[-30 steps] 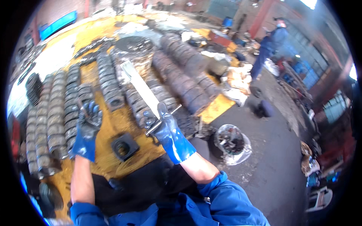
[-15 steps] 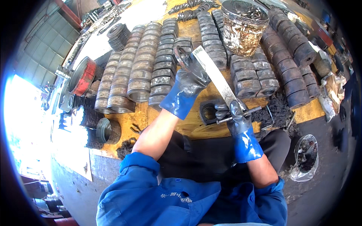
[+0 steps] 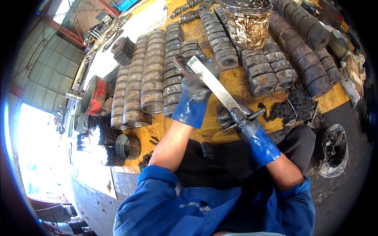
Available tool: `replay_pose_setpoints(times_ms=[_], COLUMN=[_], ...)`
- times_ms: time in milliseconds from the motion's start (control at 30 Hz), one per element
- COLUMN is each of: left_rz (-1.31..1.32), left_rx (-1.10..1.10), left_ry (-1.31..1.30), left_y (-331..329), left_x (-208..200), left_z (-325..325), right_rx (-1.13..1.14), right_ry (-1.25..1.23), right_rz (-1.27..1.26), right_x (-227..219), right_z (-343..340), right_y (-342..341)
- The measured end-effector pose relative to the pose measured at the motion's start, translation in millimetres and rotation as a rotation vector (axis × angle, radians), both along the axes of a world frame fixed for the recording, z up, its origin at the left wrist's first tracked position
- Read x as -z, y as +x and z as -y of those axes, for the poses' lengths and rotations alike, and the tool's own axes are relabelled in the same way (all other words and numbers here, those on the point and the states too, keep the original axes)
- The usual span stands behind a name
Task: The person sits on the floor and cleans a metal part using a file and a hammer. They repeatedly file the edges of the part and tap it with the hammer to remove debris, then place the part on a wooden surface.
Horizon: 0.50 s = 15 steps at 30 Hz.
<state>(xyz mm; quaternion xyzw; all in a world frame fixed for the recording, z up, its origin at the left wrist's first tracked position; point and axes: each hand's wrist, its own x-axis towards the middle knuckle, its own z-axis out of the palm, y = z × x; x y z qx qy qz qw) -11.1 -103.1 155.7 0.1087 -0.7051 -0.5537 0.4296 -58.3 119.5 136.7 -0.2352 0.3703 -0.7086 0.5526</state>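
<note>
The right hand (image 3: pixel 245 124) has its fingers wrapped around the crossbar (image 3: pixel 258 113) of a flat metal blade (image 3: pixel 214 85), above the yellow counter (image 3: pixel 236 83); the left hand (image 3: pixel 195 88) with its fingers grasps a dark ring (image 3: pixel 179 65), near the blade's tip

Holds in the right grip (image 3: pixel 243 124) a long, flat, straight-edged metal strip (image 3: pixel 214 86), pale and shiny with dull grey smears, slanting up toward half past ten. Has at the strip's lower end a slim, dark crossbar (image 3: pixel 257 114), lying from eight to two o'clock. Holds in the left grip (image 3: pixel 195 85) a dark, ring-shaped piece (image 3: pixel 178 65), partly hidden, at nine o'clock from the strip's upper end.
</note>
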Motion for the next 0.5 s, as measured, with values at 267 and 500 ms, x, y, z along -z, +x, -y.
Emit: replay_pose_setpoints(times_ms=[267,500], left_rz=[0.216,-0.008], left_rx=[-0.058,0.042], left_ry=[-0.236,0.176], left_y=[17.4,22.5], left_x=[23.4,23.5], left_z=[22.2,31.4], right_rx=[-0.136,-0.158], right_ry=[-0.080,-0.090], right_rz=[0.352,0.464], right_x=[2.3,-3.4], right_z=[-9.0,-17.9], right_y=[11.0,8.5])
